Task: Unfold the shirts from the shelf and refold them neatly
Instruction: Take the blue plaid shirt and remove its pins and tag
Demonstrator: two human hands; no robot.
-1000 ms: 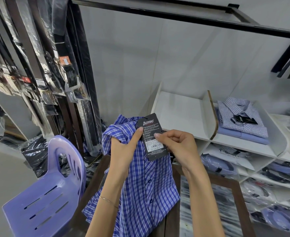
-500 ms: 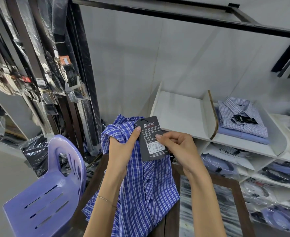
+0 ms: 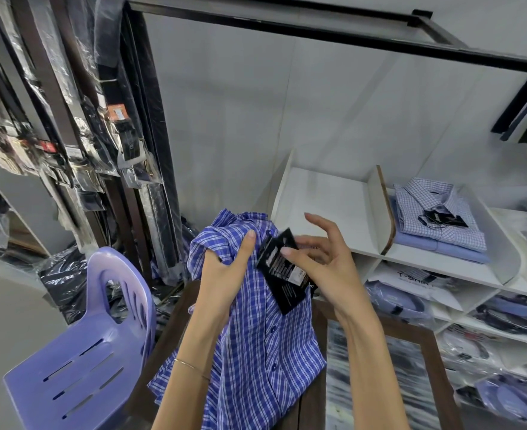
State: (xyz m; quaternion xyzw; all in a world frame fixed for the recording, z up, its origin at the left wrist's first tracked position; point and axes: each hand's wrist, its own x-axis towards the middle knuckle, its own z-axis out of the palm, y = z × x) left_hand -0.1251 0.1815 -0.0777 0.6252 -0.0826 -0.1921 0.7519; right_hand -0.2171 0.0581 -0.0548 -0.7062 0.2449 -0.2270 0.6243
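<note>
Blue checked cloth fills the middle of my view: the shirt [image 3: 256, 346] hangs long from top to bottom, its bunched collar end up high and its loose tail down low over the dark wooden table [image 3: 315, 408]. My left hand [image 3: 225, 274] grips the bunched top, fingers curled tight into the cloth and the thumb pointing up. My right hand [image 3: 327, 265] pinches the black tag [image 3: 282, 274] with thumb and a fingertip, while its other fingers spread wide and loose. The tag tilts, its top corner leaning left toward the collar. Just behind the hands is the white shelf [image 3: 327, 209], with a bare flat top compartment there and a thin divider wall on its right edge. Past that wall sit folded shirts [image 3: 439, 221], stacked flat. On my left a purple plastic chair [image 3: 85, 361] stands close beside the table edge. Belts in clear wrap [image 3: 122, 131] hang on the far left. A black rail [image 3: 318, 35] runs overhead, with open room under it.
</note>
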